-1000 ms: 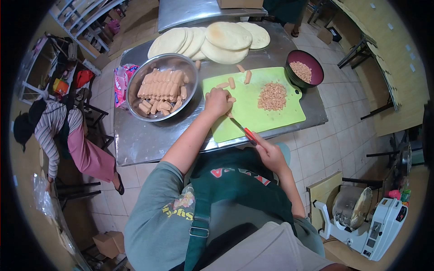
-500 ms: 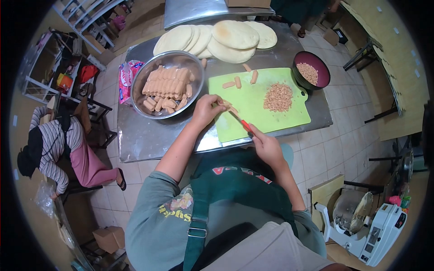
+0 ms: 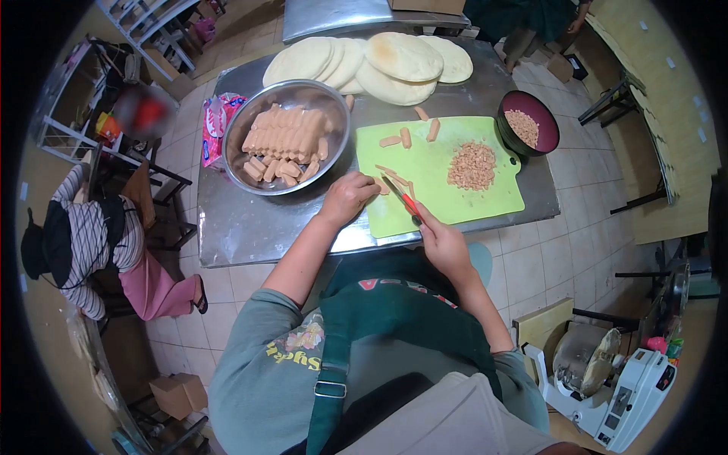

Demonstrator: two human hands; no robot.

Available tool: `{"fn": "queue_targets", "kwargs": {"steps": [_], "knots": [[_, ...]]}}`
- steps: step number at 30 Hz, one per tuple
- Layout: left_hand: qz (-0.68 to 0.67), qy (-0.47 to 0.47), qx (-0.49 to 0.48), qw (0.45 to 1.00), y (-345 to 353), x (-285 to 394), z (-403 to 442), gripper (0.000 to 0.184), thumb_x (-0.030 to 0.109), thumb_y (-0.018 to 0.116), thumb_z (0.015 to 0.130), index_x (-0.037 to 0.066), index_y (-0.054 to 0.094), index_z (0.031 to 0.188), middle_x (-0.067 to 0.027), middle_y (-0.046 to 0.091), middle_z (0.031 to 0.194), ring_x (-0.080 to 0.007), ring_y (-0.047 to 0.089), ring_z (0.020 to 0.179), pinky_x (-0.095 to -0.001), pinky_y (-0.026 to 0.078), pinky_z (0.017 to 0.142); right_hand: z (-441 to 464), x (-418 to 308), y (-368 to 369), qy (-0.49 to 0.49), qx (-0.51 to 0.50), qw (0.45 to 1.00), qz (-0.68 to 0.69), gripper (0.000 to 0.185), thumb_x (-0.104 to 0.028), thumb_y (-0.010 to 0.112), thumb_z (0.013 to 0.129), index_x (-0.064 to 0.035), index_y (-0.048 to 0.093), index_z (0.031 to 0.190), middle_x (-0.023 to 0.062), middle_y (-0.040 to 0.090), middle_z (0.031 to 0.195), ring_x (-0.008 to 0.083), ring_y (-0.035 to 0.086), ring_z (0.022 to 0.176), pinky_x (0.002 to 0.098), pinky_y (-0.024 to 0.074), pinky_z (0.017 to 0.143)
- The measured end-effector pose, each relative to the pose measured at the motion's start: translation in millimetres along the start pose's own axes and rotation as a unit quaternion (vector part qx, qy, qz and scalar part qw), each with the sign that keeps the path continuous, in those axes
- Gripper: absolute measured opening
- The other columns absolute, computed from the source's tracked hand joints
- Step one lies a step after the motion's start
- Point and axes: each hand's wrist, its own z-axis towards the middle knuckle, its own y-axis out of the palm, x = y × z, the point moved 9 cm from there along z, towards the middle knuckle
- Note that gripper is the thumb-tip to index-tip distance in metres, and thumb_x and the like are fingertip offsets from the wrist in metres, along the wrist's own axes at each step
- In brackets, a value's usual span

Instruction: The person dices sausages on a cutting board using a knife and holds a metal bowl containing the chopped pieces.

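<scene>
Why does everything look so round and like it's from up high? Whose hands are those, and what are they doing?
There's no robot here, just a person with bare hands. Each picture comes from one camera worn on that person's head, looking forward and down, and its very wide view bends things at the edges.

The right hand holds a knife with a red handle. The left hand is beside a small sausage piece on the green cutting board, where there's also a chopped pile.

On the metal table are a big silver bowl of what look like sausages, a dark bowl with chopped bits, and flat, round breads.
</scene>
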Motion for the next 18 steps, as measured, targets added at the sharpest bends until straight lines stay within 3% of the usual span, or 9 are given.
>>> {"fn": "queue_targets", "kwargs": {"steps": [4, 16, 18], "knots": [[-0.002, -0.007, 0.016, 1.000, 0.4, -1.8, -4.8, 0.017, 0.008, 0.065, 0.070, 0.010, 0.069, 0.086, -0.0060, 0.064, 0.084, -0.0241, 0.061, 0.077, -0.0334, 0.050, 0.065, 9.9, -5.7, 8.9, -0.006, -0.015, 1.000, -0.015, 0.043, -0.013, 0.050, 0.085, -0.0165, 0.050, 0.128, 0.0207, 0.059, 0.071, 0.0380, 0.058, 0.068, 0.0452, 0.0448, 0.064], [-0.006, -0.041, 0.028, 0.999, 2.8, -8.2, -6.2, 0.015, 0.007, 0.064, 0.071, 0.009, 0.068, 0.085, -0.0064, 0.064, 0.083, -0.0244, 0.062, 0.076, -0.0339, 0.051, 0.063, 3.6, -10.6, 10.5, -0.036, -0.045, 0.988, -0.144, 0.044, -0.012, 0.049, 0.084, -0.0170, 0.050, 0.128, 0.0186, 0.058, 0.065, 0.0372, 0.058, 0.058, 0.0467, 0.0458, 0.056], [-0.007, -0.047, 0.026, 0.999, 2.5, -8.4, -6.0, 0.015, 0.007, 0.064, 0.071, 0.009, 0.068, 0.085, -0.0064, 0.064, 0.083, -0.0243, 0.062, 0.076, -0.0339, 0.051, 0.063, -4.0, -7.6, 8.2, -0.023, -0.048, 0.989, -0.141, 0.045, -0.010, 0.049, 0.084, -0.0175, 0.049, 0.128, 0.0188, 0.059, 0.068, 0.0369, 0.058, 0.062, 0.0458, 0.0458, 0.058]]}}
